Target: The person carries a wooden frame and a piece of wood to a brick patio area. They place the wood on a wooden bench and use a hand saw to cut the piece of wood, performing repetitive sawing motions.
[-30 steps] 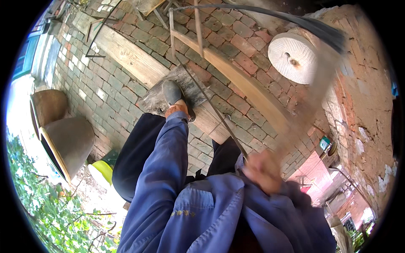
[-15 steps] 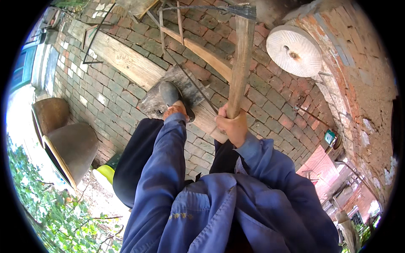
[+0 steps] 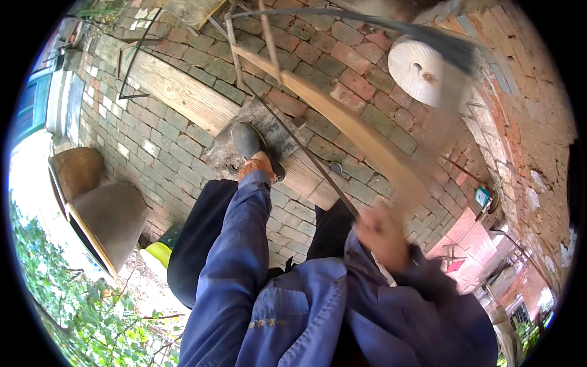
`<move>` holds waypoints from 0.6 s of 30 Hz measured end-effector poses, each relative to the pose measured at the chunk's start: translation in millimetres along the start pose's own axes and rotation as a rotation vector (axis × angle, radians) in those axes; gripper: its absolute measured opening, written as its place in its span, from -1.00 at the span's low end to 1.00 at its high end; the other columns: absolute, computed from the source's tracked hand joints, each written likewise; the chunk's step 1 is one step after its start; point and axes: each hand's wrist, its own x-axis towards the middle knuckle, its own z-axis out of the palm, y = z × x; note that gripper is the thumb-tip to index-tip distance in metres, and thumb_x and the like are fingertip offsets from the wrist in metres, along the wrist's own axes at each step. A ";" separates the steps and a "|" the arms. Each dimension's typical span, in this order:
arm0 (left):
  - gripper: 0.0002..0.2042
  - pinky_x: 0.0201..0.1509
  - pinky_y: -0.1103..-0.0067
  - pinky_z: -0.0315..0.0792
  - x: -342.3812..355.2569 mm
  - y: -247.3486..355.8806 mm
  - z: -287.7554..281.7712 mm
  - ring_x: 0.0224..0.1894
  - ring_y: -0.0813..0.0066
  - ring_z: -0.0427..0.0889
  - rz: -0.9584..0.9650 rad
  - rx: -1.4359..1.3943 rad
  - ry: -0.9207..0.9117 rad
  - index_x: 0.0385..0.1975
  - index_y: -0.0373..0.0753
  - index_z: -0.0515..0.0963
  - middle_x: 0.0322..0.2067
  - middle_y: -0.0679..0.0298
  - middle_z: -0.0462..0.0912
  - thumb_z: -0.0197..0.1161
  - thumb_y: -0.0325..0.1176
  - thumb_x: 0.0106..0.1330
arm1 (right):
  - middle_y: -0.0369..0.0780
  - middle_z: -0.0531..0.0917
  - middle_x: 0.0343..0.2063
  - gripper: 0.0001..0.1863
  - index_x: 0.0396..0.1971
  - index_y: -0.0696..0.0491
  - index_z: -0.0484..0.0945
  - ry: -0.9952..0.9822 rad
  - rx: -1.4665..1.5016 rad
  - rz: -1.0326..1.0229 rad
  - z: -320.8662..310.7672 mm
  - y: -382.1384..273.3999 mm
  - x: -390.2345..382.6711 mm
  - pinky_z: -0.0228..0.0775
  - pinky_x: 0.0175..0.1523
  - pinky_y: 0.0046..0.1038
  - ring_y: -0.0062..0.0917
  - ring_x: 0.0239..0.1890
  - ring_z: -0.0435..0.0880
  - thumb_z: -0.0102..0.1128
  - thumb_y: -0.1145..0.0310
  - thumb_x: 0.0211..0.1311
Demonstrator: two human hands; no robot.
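My right hand (image 3: 382,235) is blurred and shut on the long wooden handle (image 3: 435,145) of a swinging tool. The handle slants up to the right, and its dark head (image 3: 449,46) smears near a white round stone. My left hand (image 3: 257,166) reaches down in a blue sleeve. It rests by my grey shoe (image 3: 247,142), which stands on a thick wooden beam (image 3: 177,92) lying across the brick paving; whether it grips anything is hidden. A thin metal rod (image 3: 293,137) and a curved wooden plank (image 3: 342,122) cross the beam.
A white round stone (image 3: 422,73) leans on the brick wall (image 3: 526,122) at the right. Two rusty metal tubs (image 3: 104,214) stand at the left beside green plants (image 3: 67,306). A yellow-green object (image 3: 158,254) lies by my leg. More rods lie at the top.
The tool stood upright half a second ago; it has swung back to the right, and my right hand has dropped lower. My left hand and shoe have stayed put.
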 end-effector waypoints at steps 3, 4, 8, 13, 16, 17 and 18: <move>0.03 0.43 0.53 0.10 -6.7 10.7 -4.2 0.37 0.39 0.27 0.069 0.019 0.040 0.36 -0.24 0.11 0.30 0.22 0.32 0.28 0.29 -0.08 | -0.29 0.33 -0.73 -0.75 -0.67 0.08 0.26 0.215 0.050 -0.145 53.1 78.4 118.9 0.18 -0.51 -0.50 -0.70 -0.61 0.30 0.17 0.57 -0.01; 0.04 0.42 0.53 0.11 -3.9 10.2 -4.3 0.37 0.40 0.27 0.028 0.023 0.037 0.36 -0.24 0.12 0.32 0.22 0.30 0.29 0.28 -0.09 | -0.30 0.33 -0.73 -0.75 -0.68 0.08 0.26 0.206 0.106 -0.111 68.7 81.3 137.1 0.17 -0.50 -0.51 -0.70 -0.61 0.30 0.17 0.58 -0.02; -0.11 0.29 0.52 0.30 -1.9 13.7 -10.9 0.25 0.34 0.43 0.022 0.031 0.025 0.26 -0.26 0.30 0.21 0.19 0.44 0.38 0.15 -0.07 | -0.38 0.31 -0.68 -0.71 -0.68 0.04 0.24 0.155 -0.089 -0.125 57.3 60.5 99.2 0.14 -0.49 -0.53 -0.70 -0.58 0.28 0.23 0.55 -0.07; -0.23 0.19 0.53 0.42 0.5 0.5 -9.9 0.17 0.36 0.53 0.058 0.041 0.069 0.18 -0.21 0.44 0.10 0.22 0.57 0.40 0.13 -0.03 | -0.23 0.35 -0.59 -0.71 -0.55 0.05 0.27 -0.220 -0.367 -0.455 -41.0 -8.7 -60.0 0.12 -0.47 -0.33 -0.40 -0.60 0.33 0.28 0.59 0.03; -0.28 0.14 0.52 0.46 -15.4 8.5 -8.4 0.13 0.39 0.57 0.058 0.043 0.148 0.11 -0.19 0.50 0.04 0.20 0.61 0.36 0.16 -0.01 | -0.23 0.33 -0.62 -0.73 -0.54 0.04 0.28 -0.182 -0.181 -0.127 -40.9 -14.7 -90.6 0.10 -0.47 -0.31 -0.38 -0.61 0.30 0.27 0.53 0.06; -0.29 0.13 0.52 0.46 -15.6 5.9 -6.3 0.12 0.39 0.58 0.052 0.017 0.163 0.10 -0.18 0.51 0.03 0.21 0.62 0.36 0.16 -0.01 | -0.23 0.32 -0.63 -0.73 -0.54 0.04 0.28 -0.185 -0.117 -0.022 -38.5 -17.1 -89.7 0.10 -0.48 -0.30 -0.37 -0.62 0.29 0.27 0.51 0.06; -0.30 0.12 0.51 0.47 -15.7 1.3 -3.9 0.11 0.39 0.59 0.043 -0.011 0.177 0.10 -0.17 0.51 0.01 0.22 0.63 0.36 0.16 -0.01 | -0.26 0.32 -0.65 -0.74 -0.56 0.03 0.28 -0.165 -0.103 0.032 -32.9 -8.0 -74.9 0.10 -0.50 -0.34 -0.43 -0.63 0.30 0.25 0.52 0.06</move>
